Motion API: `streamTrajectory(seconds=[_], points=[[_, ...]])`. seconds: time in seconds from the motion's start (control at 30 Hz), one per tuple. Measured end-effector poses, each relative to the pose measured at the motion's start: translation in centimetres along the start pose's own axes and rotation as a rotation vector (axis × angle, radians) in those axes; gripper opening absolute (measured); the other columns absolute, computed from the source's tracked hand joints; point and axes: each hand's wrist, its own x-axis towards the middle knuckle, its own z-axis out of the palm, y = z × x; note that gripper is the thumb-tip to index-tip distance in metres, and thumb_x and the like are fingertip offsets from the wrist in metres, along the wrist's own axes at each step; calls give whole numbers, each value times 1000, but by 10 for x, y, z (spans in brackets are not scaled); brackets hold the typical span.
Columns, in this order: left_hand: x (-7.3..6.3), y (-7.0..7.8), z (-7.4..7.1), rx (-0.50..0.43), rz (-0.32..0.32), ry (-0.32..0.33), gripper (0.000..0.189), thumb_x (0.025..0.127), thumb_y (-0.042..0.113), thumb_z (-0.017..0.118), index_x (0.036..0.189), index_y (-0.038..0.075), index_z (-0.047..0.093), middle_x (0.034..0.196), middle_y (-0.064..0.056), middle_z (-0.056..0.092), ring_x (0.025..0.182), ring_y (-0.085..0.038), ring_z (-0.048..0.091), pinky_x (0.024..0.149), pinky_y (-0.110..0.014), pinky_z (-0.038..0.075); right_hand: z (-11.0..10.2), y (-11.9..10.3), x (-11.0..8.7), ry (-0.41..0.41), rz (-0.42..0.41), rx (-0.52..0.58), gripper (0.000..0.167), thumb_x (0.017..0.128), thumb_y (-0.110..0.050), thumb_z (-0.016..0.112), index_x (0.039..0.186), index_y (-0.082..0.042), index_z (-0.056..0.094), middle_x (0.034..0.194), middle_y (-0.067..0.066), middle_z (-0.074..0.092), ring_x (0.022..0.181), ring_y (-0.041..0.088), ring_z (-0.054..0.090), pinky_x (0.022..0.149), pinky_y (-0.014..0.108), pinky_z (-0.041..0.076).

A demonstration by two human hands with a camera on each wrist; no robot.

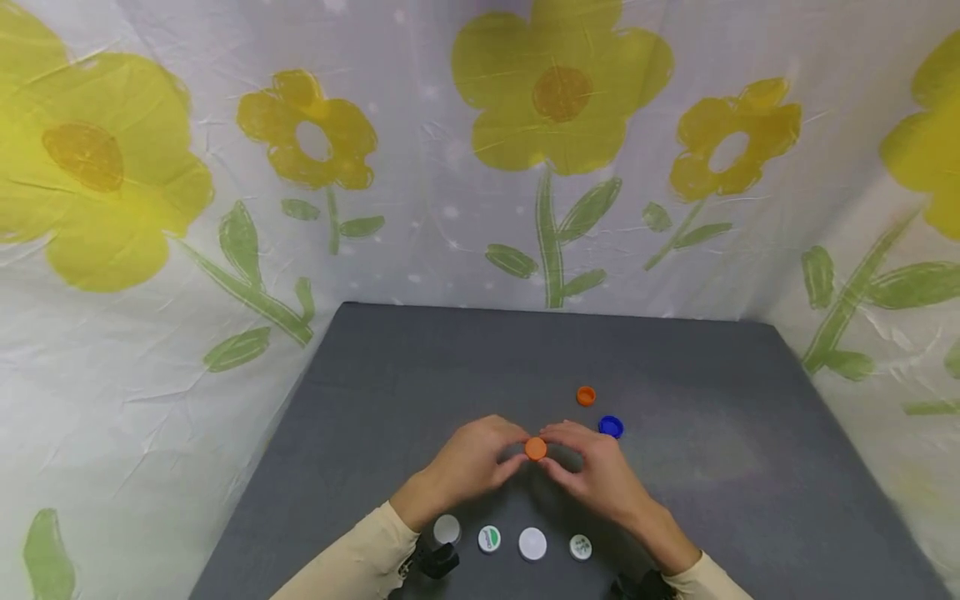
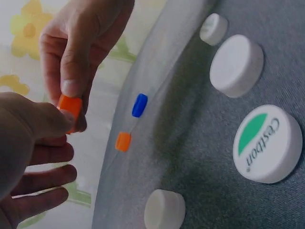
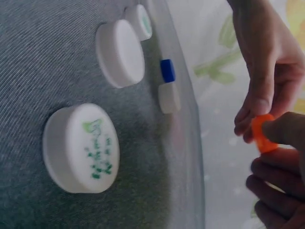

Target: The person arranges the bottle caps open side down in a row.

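Both hands meet over the table at one small orange bottle cap (image 1: 536,448). My left hand (image 1: 474,457) pinches it from the left with thumb and forefinger. From the other side my right hand (image 1: 597,472) pinches the same cap with its fingertips. In the left wrist view, both thumbs lie against the orange cap (image 2: 70,110), while the left hand's other fingers extend away from it. The right wrist view shows the orange cap (image 3: 263,133) between the fingertips, partly covered by a thumb. A blue cap (image 1: 611,427) lies just beyond the right hand.
Farther back lies a second orange cap (image 1: 586,396). Along the near side stand a pale cap (image 1: 446,529), a green-printed Cestbon cap (image 1: 489,539), a plain white cap (image 1: 532,544) and a smaller printed cap (image 1: 581,547). A flowered curtain borders the grey table (image 1: 420,358).
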Motion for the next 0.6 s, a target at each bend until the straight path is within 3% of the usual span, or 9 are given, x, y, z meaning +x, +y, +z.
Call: streamTrajectory(seconds=[0.17, 0.33, 0.6], points=[[-1, -1, 10, 132, 46, -90, 11, 93, 19, 86, 102, 16, 82, 96, 6, 81, 97, -16, 75, 91, -35, 60, 7, 4, -3, -100, -28, -49, 27, 85, -10, 92, 111, -10, 82, 108, -1, 82, 107, 20, 77, 95, 45, 63], [-2, -1, 19, 241, 48, -169, 6, 91, 23, 86, 92, 21, 81, 91, 8, 80, 93, -16, 73, 88, -35, 59, 13, 5, -5, -189, -29, -123, 26, 84, -8, 90, 108, -11, 82, 105, -1, 82, 105, 19, 76, 95, 44, 62], [-4, -2, 33, 326, 30, -221, 13, 89, 29, 87, 80, 26, 78, 84, 12, 78, 83, -16, 70, 78, -34, 57, 23, 6, -7, -271, -28, -187, 22, 84, -9, 89, 104, -11, 82, 101, -1, 82, 100, 19, 75, 96, 43, 61]])
